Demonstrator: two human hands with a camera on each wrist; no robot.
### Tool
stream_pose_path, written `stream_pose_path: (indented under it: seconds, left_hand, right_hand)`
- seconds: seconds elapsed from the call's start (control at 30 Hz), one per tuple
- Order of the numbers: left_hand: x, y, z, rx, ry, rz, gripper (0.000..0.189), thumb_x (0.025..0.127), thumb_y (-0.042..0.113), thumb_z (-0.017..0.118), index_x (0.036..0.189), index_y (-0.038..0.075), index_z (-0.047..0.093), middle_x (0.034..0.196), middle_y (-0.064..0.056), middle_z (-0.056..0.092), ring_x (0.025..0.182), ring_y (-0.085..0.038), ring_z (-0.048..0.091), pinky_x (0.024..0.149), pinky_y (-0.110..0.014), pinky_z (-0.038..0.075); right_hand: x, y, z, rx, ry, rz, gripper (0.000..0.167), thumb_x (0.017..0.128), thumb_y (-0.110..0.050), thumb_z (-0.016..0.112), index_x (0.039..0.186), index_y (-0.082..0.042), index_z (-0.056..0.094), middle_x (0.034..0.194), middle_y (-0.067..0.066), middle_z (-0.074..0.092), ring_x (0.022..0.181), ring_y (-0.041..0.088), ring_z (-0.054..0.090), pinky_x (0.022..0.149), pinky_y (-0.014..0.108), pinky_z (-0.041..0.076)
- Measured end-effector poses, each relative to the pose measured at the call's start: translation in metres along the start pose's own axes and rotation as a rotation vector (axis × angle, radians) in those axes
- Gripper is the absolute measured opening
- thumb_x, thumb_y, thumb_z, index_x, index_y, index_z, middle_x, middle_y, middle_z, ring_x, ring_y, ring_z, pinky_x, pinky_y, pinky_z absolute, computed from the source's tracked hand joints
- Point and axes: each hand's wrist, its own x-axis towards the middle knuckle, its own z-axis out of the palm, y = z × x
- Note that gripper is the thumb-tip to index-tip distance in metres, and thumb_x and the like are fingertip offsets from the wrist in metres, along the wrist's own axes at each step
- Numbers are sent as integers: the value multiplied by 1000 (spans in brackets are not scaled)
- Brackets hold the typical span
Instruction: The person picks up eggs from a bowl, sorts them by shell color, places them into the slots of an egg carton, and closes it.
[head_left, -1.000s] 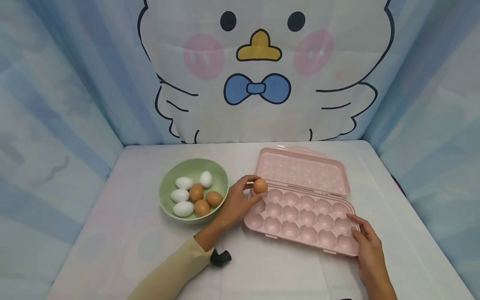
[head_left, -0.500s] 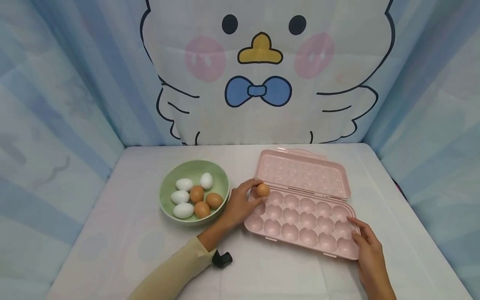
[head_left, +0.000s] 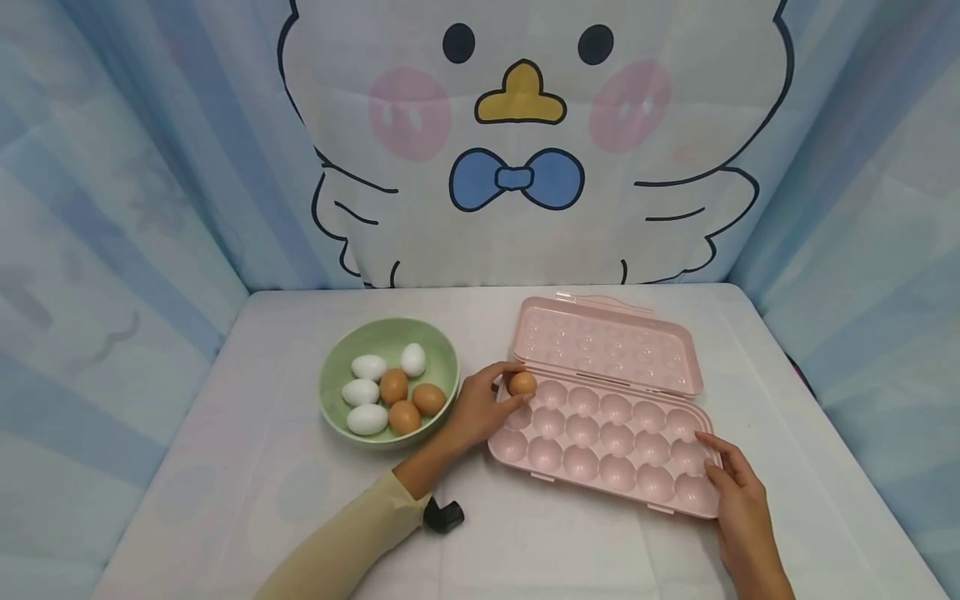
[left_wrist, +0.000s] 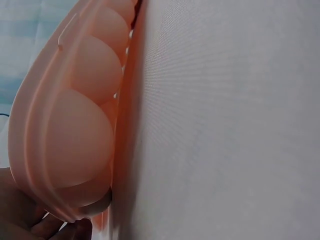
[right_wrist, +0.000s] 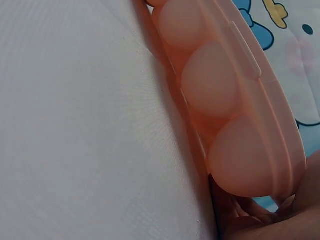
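Now my left grip (head_left: 478, 408) is pinching one brown egg (head_left: 522, 383) at the far left corner cup of the pink egg carton (head_left: 600, 418). With my right grip (head_left: 741, 500), I hold its right end.

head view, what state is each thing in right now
Egg carton: open, lid folded back
Green bowl: upright, holding four white eggs, three brown eggs
Held egg: pinched by left hand at carton's far-left corner
Right hand: gripping carton's right end
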Motion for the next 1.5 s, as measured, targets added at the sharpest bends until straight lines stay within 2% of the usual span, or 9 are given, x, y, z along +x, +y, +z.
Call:
stream_pose_path:
  seconds: [0.13,0.37,0.63,0.93,1.1,1.23,1.4,1.5]
  left_hand:
    - [0,-1,0,-15,-3,0,44,89,13,83,131,10,70,125,-6,71,107,-19,65,87,-32,53]
    - [0,-1,1,-10,13,61,42,90,14,83,129,3,70,125,-9,66,100,-21,62,82,-31,52]
    - [1,2,1,5,19,64,42,91,16,82,130,3,70,125,-8,64,98,-20,61,82,-29,51]
    - [-1,5,-4,46,12,58,45,90,12,82,132,4,69,132,-9,60,114,-23,61,89,-35,51]
    - [-5,13,-11,52,-6,46,47,90,13,82,134,6,67,134,-11,58,121,-25,59,90,-37,53]
    - [-8,23,-20,38,-23,70,49,92,13,81,137,5,64,136,-11,57,125,-24,57,93,-38,53]
    - [-13,35,-37,-21,-58,106,50,95,20,79,140,8,62,137,-7,60,124,-20,58,94,-38,54]
    - [-17,40,-52,-66,-67,145,48,96,22,78,139,8,63,132,-7,66,119,-17,62,94,-38,55]
  right_hand:
    - [0,0,0,-1,5,2,48,112,-8,26,158,-10,39,172,2,1,155,12,-2,121,28,12]
    - [0,0,0,-3,5,15,48,112,-9,26,158,-11,39,172,1,0,155,12,-3,121,29,11]
    - [0,-1,0,6,1,-5,48,112,-8,27,158,-11,40,173,4,1,155,12,-2,121,28,12]
    - [1,-1,1,5,4,13,48,112,-9,26,158,-11,40,172,1,1,155,12,-2,121,29,12]
    - [2,0,1,0,13,26,48,112,-10,26,158,-12,39,172,-1,1,155,11,-2,122,31,12]
    - [2,-1,1,-4,8,22,48,113,-12,27,159,-15,39,172,-2,1,154,10,-3,122,30,12]
    - [2,-1,1,-6,9,16,47,113,-12,27,159,-14,39,172,-1,1,154,8,-4,121,28,11]
    - [2,0,1,-7,16,25,48,113,-12,27,159,-14,39,172,-2,1,154,8,-4,122,29,10]
